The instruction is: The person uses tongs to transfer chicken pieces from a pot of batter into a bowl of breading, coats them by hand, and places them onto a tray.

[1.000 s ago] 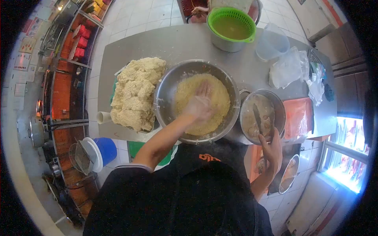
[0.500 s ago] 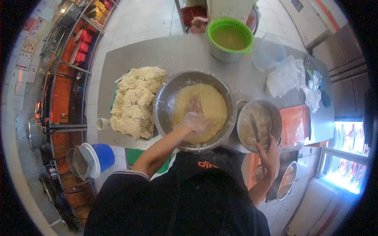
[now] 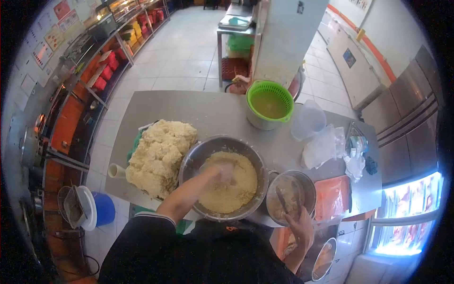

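Observation:
My left hand (image 3: pixel 224 171) is inside a large steel bowl (image 3: pixel 187 163) of pale yellow crumbly meal (image 3: pixel 236 191); motion blurs its fingers. Against the near right side of a steel pot (image 3: pixel 309 182), my right hand (image 3: pixel 299 222) is closed on metal tongs (image 3: pixel 282 199). The tongs' arms lie over the pale wet contents of the pot. Left of the bowl rises a big heap of pale crumbly dough (image 3: pixel 161 154) on a tray that it mostly hides.
Behind the bowl stands a tub with a green strainer (image 3: pixel 270 102). A clear container (image 3: pixel 308 120), plastic bags (image 3: pixel 324 149) and an orange tray (image 3: pixel 332 196) are at the right. A blue bucket (image 3: pixel 104 209) is on the floor at the left.
The view has tilted up, so the table sits lower in it. My left hand has moved toward the far left part of the meal. My right hand still holds the tongs at the pot.

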`<state>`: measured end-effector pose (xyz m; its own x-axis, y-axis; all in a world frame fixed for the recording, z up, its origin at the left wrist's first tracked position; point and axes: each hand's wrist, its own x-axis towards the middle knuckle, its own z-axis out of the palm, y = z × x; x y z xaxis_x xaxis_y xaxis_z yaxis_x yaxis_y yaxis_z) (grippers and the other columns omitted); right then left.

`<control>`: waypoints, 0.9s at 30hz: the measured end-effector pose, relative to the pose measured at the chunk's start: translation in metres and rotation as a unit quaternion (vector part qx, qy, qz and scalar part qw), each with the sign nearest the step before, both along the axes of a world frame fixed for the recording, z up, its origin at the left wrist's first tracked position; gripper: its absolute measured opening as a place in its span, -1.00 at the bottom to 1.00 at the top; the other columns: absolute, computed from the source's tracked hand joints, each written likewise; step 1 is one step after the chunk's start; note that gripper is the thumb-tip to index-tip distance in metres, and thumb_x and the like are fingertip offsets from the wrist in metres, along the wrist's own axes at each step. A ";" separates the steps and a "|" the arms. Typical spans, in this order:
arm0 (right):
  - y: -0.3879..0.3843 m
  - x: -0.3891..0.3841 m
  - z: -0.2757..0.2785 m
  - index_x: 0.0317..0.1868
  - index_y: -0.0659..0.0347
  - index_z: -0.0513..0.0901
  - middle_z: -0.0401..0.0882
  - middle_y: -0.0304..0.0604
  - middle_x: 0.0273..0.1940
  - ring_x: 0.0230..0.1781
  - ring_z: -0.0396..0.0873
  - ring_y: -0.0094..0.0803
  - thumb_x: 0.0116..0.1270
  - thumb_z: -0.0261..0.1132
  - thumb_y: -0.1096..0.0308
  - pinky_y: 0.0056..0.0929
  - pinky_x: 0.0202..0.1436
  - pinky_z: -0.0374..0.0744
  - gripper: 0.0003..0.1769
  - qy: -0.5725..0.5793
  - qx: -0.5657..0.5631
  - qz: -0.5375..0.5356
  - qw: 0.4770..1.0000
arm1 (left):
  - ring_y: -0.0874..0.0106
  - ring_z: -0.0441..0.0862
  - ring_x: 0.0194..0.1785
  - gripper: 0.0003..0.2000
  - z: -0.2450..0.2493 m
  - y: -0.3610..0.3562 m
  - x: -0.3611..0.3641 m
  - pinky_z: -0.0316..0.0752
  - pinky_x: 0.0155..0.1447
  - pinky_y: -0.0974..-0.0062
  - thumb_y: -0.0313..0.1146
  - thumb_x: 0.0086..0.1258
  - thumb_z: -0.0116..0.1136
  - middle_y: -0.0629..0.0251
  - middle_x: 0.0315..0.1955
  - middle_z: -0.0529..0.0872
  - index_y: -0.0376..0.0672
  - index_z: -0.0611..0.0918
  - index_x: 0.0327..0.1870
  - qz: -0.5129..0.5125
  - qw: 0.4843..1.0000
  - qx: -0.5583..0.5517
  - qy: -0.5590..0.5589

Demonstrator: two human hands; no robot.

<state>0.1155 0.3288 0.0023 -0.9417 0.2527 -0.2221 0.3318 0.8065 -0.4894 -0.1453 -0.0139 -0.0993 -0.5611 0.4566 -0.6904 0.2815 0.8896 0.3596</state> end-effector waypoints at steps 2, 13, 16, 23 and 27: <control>0.000 -0.004 0.003 0.37 0.44 0.45 0.63 0.34 0.18 0.24 0.59 0.26 0.31 0.54 0.01 0.03 0.30 0.54 -0.16 -0.020 -0.037 -0.020 0.999 | 0.00 0.79 0.14 -0.33 0.005 -0.005 0.010 0.63 0.27 0.08 0.11 0.17 0.53 -0.05 0.14 0.81 -0.16 0.76 0.23 0.044 0.998 0.043 0.024; -0.012 -0.011 0.017 0.43 0.45 0.39 0.60 0.35 0.25 0.30 0.56 0.28 0.33 0.54 0.00 0.04 0.34 0.53 -0.11 -0.057 -0.047 -0.023 0.997 | 0.11 0.65 0.37 -0.52 0.012 -0.052 0.049 0.55 0.45 0.15 -0.12 0.25 0.41 0.05 0.37 0.65 -0.10 0.74 0.19 -0.134 0.946 0.099 0.278; -0.012 -0.010 0.018 0.47 0.45 0.36 0.58 0.36 0.28 0.34 0.54 0.28 0.34 0.53 -0.04 0.02 0.39 0.50 -0.06 -0.044 -0.041 -0.029 0.998 | 0.09 0.66 0.34 -0.58 -0.003 -0.051 0.044 0.56 0.44 0.15 -0.23 0.27 0.38 0.06 0.39 0.63 -0.09 0.74 0.16 -0.092 0.926 0.215 0.297; -0.006 0.004 0.008 0.53 0.43 0.32 0.54 0.33 0.35 0.39 0.50 0.27 0.35 0.52 -0.09 0.00 0.45 0.48 0.00 -0.041 -0.024 -0.053 0.997 | 0.16 0.69 0.19 -0.63 0.080 -0.031 0.046 0.57 0.29 0.23 -0.16 0.53 0.30 0.09 0.17 0.73 -0.23 0.69 0.17 0.203 0.950 0.236 0.020; -0.009 0.007 0.014 0.53 0.40 0.33 0.54 0.32 0.36 0.35 0.54 0.24 0.34 0.53 -0.09 -0.01 0.42 0.51 -0.01 -0.077 -0.045 -0.090 0.992 | 0.22 0.69 -0.08 -0.55 0.085 -0.033 0.064 0.58 0.13 0.25 0.01 0.61 0.25 0.19 -0.16 0.77 -0.26 0.69 0.15 0.327 0.847 0.419 0.031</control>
